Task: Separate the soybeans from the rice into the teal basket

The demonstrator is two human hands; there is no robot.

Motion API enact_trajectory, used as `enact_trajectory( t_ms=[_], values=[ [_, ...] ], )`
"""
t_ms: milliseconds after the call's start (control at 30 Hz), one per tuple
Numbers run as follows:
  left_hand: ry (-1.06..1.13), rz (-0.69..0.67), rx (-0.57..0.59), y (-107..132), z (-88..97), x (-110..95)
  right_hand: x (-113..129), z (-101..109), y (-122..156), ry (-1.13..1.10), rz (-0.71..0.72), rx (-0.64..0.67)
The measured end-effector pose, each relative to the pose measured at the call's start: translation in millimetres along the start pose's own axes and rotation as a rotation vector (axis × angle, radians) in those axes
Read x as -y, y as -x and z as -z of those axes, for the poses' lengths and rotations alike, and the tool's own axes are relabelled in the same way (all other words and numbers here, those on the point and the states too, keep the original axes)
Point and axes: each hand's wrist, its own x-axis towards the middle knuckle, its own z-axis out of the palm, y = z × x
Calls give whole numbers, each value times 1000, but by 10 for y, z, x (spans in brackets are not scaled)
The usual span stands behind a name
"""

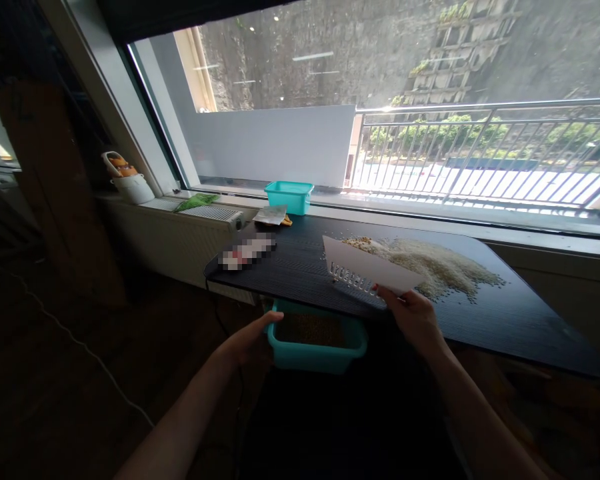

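Note:
My left hand (260,333) grips the left rim of a turquoise plastic bin (310,357), held just below the table's front edge. Small brown grains or beans (310,329) lie inside it. In my right hand (411,312) is a pale flat sheet (367,261) with a row of slots along its lower edge, its near corner pinched between thumb and fingers. The sheet is tilted over the dark table (300,267). Behind and to the right of it spreads a heap of white rice-like grains (445,263), with some yellowish beans (363,243) at its far left.
A second turquoise bin (289,198) stands at the table's back, by the window. Before it lies a paper packet (271,215). A blurred-out object (247,252) rests on the table's left. A radiator (180,230) and a white pot (133,189) are further left. A cable (85,347) crosses the floor.

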Motion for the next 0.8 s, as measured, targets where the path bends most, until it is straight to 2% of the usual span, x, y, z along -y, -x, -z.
enact_trajectory(
  t_ms=[167, 333, 533, 700, 800],
  values=[
    [-5, 12, -8, -4, -23, -7, 24, 14, 10, -6, -31, -33],
    [3, 10, 3, -54, -83, -1, 44, 6, 38, 41, 36, 8],
    [8, 10, 0, -52, -101, -23, 115, -160, 149, 118, 173, 181],
    [-8, 7, -29, -10, -1, -28, 258, -199, 412, 71, 401, 372],
    [-16, 15, -26, -12, 31, -11, 290, -130, 502, 68, 436, 321]
  ],
)
